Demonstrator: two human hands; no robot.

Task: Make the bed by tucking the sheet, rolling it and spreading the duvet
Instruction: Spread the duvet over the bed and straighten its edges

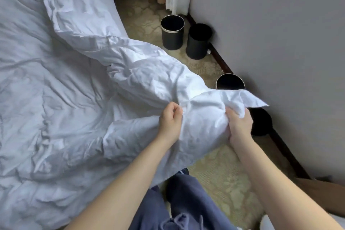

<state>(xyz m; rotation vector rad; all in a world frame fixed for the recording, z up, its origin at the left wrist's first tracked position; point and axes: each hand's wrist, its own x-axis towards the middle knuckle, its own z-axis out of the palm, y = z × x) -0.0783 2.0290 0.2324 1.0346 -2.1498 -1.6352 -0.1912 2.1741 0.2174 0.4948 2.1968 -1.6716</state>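
Duvet (145, 73) corner lifted off bed (112, 3) edge, rest heaped on the bed. Left hand (170, 117) grip pinches a fold, right hand (239, 123) fists the bunched end. Looks soft, bulky, floppy, prob light. Best taken at corners, hands wide.

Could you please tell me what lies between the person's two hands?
A bunched stretch of white duvet, gripped at either end by the left hand and the right hand; the head view shows it.

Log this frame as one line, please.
stage: spreading duvet | left hand: grips duvet edge | right hand: grips duvet corner, lifted | duvet: bunched, not yet flat | nearby: black bins along wall
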